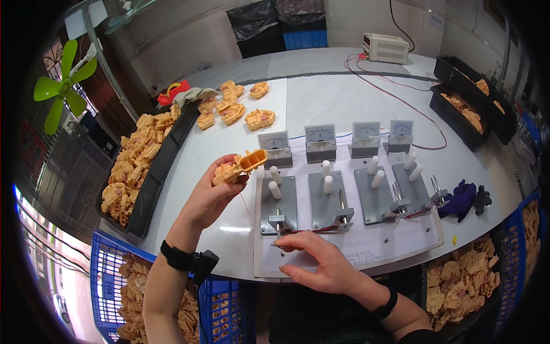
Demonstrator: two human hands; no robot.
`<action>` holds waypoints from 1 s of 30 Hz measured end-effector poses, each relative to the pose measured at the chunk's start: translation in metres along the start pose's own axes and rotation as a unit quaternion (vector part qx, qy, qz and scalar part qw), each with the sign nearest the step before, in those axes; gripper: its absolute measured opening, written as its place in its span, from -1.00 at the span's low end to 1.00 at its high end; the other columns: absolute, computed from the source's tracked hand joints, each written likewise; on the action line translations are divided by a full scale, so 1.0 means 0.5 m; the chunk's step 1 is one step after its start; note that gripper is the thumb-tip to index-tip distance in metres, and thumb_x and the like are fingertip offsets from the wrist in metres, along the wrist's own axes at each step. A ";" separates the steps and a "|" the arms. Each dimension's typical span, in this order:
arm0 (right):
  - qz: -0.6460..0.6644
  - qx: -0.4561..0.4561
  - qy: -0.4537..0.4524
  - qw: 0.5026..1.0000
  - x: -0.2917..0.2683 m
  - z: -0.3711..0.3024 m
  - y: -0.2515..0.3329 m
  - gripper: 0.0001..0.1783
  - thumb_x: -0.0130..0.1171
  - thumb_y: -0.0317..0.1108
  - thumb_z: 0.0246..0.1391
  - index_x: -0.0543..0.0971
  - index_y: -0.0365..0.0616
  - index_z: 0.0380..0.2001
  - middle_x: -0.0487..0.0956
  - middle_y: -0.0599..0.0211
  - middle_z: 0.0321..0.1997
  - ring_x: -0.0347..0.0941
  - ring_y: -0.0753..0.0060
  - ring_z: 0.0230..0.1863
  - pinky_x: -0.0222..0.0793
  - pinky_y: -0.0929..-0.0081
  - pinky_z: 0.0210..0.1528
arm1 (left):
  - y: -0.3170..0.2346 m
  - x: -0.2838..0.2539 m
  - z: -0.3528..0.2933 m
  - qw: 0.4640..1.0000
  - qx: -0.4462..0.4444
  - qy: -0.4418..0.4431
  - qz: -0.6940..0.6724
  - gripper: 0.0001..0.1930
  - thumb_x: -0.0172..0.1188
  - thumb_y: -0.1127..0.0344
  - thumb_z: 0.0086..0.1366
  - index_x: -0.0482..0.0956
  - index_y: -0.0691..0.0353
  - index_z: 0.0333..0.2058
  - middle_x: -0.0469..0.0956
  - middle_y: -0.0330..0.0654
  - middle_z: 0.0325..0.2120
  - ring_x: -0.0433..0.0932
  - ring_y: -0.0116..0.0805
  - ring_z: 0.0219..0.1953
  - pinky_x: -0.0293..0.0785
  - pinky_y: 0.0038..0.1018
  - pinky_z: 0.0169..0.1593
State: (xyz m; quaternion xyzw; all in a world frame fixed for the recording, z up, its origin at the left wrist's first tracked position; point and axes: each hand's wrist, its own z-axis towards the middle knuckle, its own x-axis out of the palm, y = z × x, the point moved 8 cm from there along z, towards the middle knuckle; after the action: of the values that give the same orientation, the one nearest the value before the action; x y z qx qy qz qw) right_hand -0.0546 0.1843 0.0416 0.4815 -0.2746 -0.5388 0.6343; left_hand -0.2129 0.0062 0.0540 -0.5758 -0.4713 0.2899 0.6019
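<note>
My left hand (pixel 215 192) is closed around a yellow-orange molded plastic housing (pixel 246 163), raised above the left end of the test board (pixel 349 252). A thin reddish wire hangs from the housing. Lower down, my right hand (pixel 321 265) has its thumb and index finger apart, with nothing visible held. Its index fingertip is at the lower end of a metal pin (pixel 279 229) on the leftmost grey plate (pixel 286 198); whether they touch, I cannot tell. White pegs (pixel 275 190) stand on that plate, and an analog meter (pixel 275 148) is behind it.
More plates and meters (pixel 366 137) continue rightward. Loose housings (pixel 260 118) lie beyond my left hand. A black bin (pixel 154 198) of housings stands left; blue crates (pixel 109 286) flank me below. Purple gloves (pixel 461 199) lie right. A power supply (pixel 387 49) with red leads sits at the back.
</note>
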 end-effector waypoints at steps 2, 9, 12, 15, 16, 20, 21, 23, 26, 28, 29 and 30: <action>0.001 0.003 0.000 1.000 0.003 0.000 -0.001 -0.47 0.36 -0.36 0.13 0.49 -0.18 0.17 0.54 0.17 0.07 0.51 0.28 0.04 0.42 0.36 0.16 | 0.001 -0.009 0.000 1.000 -0.004 -0.012 0.011 -0.29 0.26 0.61 0.15 0.28 0.14 0.29 0.45 -0.16 0.08 0.51 -0.34 0.10 0.45 -0.41 0.23; 0.001 0.001 -0.003 1.000 -0.001 -0.002 -0.001 -0.47 0.35 -0.37 0.13 0.49 -0.17 0.17 0.54 0.17 0.07 0.51 0.28 0.04 0.43 0.35 0.17 | -0.005 -0.005 0.003 0.999 -0.006 -0.025 0.037 -0.30 0.27 0.60 0.16 0.28 0.15 0.28 0.45 -0.17 0.06 0.52 -0.35 0.08 0.47 -0.45 0.19; 0.016 -0.006 -0.016 1.000 0.001 -0.001 0.000 -0.48 0.34 -0.31 0.16 0.50 -0.12 0.18 0.55 0.21 0.01 0.48 0.27 -0.01 0.40 0.32 0.10 | -0.006 -0.004 0.004 0.998 -0.009 -0.037 0.059 -0.32 0.26 0.60 0.17 0.29 0.15 0.27 0.44 -0.17 0.08 0.52 -0.37 0.07 0.48 -0.45 0.18; 0.012 0.000 -0.014 1.000 0.004 -0.001 0.004 -0.48 0.33 -0.31 0.16 0.50 -0.12 0.18 0.55 0.20 0.02 0.48 0.27 0.00 0.41 0.32 0.11 | -0.024 -0.010 0.012 0.973 0.064 -0.069 0.208 -0.34 0.24 0.65 0.12 0.32 0.19 0.22 0.42 -0.12 0.11 0.53 -0.29 0.07 0.48 -0.44 0.18; 0.008 -0.002 -0.014 1.000 0.003 0.000 0.003 -0.48 0.33 -0.30 0.16 0.49 -0.12 0.18 0.55 0.20 0.02 0.48 0.26 0.00 0.41 0.32 0.11 | -0.068 0.022 0.005 0.892 0.216 -0.062 0.392 -0.33 0.25 0.67 0.09 0.33 0.21 0.20 0.42 -0.09 0.13 0.53 -0.19 0.08 0.49 -0.41 0.17; 0.010 0.005 -0.018 1.000 0.002 -0.003 0.000 -0.49 0.33 -0.30 0.16 0.49 -0.13 0.17 0.56 0.20 0.02 0.48 0.26 0.00 0.41 0.33 0.11 | -0.098 0.122 -0.032 0.723 0.369 -0.014 0.584 -0.35 0.32 0.66 0.03 0.40 0.14 0.14 0.42 -0.02 0.18 0.52 0.05 0.11 0.54 -0.29 0.15; 0.010 0.006 -0.019 1.000 0.001 -0.003 -0.002 -0.49 0.33 -0.30 0.16 0.49 -0.13 0.17 0.56 0.20 0.02 0.48 0.26 0.00 0.41 0.33 0.11 | -0.097 0.136 -0.037 0.706 0.382 0.007 0.597 -0.35 0.35 0.64 0.03 0.41 0.11 0.13 0.43 -0.03 0.19 0.52 0.06 0.12 0.55 -0.26 0.14; 0.010 -0.002 -0.019 1.000 0.001 -0.003 0.000 -0.48 0.34 -0.31 0.16 0.49 -0.13 0.17 0.55 0.20 0.02 0.48 0.26 0.00 0.42 0.34 0.11 | -0.097 0.148 -0.047 0.695 0.380 0.024 0.610 -0.27 0.38 0.69 -0.06 0.42 0.07 0.13 0.40 -0.05 0.22 0.47 0.03 0.21 0.55 -0.25 0.17; 0.010 0.007 -0.017 1.000 -0.005 -0.004 0.000 -0.48 0.36 -0.40 0.11 0.50 -0.15 0.15 0.54 0.21 0.06 0.50 0.32 0.03 0.43 0.37 0.14 | -0.107 0.176 -0.064 0.641 0.386 0.028 0.663 -0.34 0.42 0.61 -0.04 0.47 0.06 0.08 0.44 -0.11 0.20 0.49 -0.01 0.17 0.55 -0.27 0.15; 0.008 0.008 -0.020 1.000 -0.008 -0.004 -0.001 -0.48 0.36 -0.40 0.11 0.50 -0.15 0.15 0.54 0.22 0.04 0.50 0.34 0.02 0.43 0.38 0.14 | -0.102 0.202 -0.076 0.611 0.395 0.072 0.683 -0.50 0.33 0.51 0.12 0.50 0.07 0.06 0.49 -0.14 0.16 0.55 -0.07 0.02 0.56 -0.27 0.09; 0.004 0.008 -0.023 1.000 -0.009 -0.003 -0.002 -0.48 0.37 -0.40 0.11 0.50 -0.15 0.15 0.54 0.23 0.03 0.50 0.35 0.01 0.42 0.38 0.14 | -0.103 0.206 -0.079 0.612 0.393 0.067 0.683 -0.50 0.33 0.51 0.12 0.50 0.07 0.06 0.49 -0.14 0.16 0.55 -0.07 0.02 0.56 -0.27 0.09; 0.004 0.008 -0.017 1.000 -0.007 0.000 -0.003 -0.48 0.37 -0.40 0.11 0.50 -0.15 0.15 0.54 0.23 0.03 0.50 0.35 0.01 0.42 0.38 0.14 | -0.098 0.215 -0.084 0.601 0.396 0.079 0.689 -0.53 0.29 0.50 0.15 0.51 0.07 0.06 0.49 -0.15 0.16 0.55 -0.09 0.01 0.55 -0.29 0.09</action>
State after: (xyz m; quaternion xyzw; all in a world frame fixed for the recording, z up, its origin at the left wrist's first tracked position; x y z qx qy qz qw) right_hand -0.0561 0.1878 0.0409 0.4765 -0.2918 -0.5425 0.6273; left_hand -0.1430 0.0764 0.1311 -0.4554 0.2761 0.7305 0.4275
